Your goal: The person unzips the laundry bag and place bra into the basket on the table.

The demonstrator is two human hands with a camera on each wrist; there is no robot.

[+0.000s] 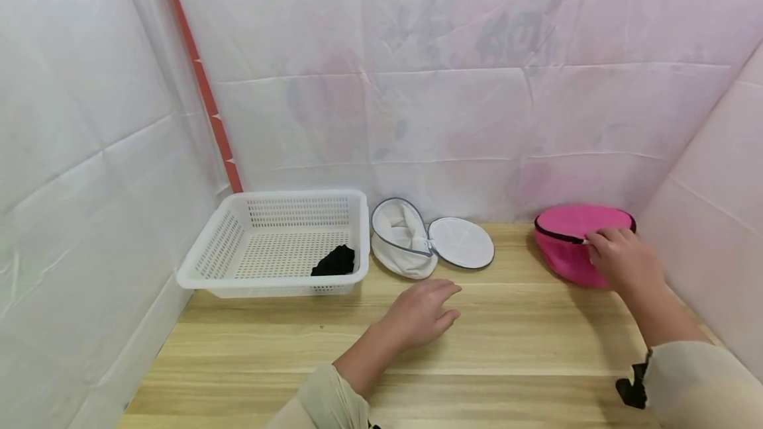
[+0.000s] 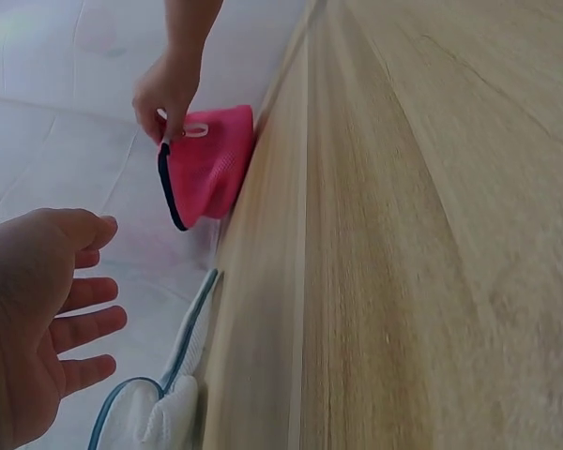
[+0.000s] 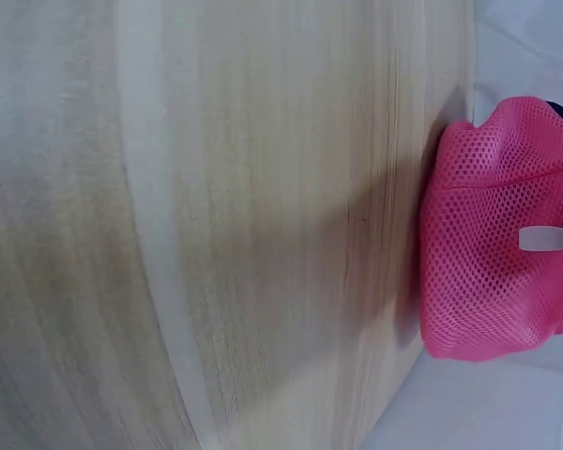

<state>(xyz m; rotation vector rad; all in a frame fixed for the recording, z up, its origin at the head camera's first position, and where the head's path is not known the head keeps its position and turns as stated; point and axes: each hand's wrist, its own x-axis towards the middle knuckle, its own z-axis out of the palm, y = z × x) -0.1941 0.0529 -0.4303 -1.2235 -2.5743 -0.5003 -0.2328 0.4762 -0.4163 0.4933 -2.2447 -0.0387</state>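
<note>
A pink mesh laundry bag (image 1: 566, 263) with a black zipper band stands at the table's back right. At its front rim my right hand (image 1: 628, 260) pinches the zipper; the left wrist view shows the thumb and fingers there too. A white loop tag (image 3: 547, 238) hangs on the bag's side. My left hand (image 1: 420, 313) hovers over the table with its fingers spread, holding nothing. Just beyond it is a white mesh laundry bag (image 1: 405, 260), unzipped, its round lid (image 1: 461, 243) folded out to the right.
A white plastic basket (image 1: 205, 270) stands at the back left, with a crumpled black cloth (image 1: 335, 261) in its right front corner. White sheeting (image 1: 441, 118) hangs behind and at both sides of the wooden table (image 1: 507, 343).
</note>
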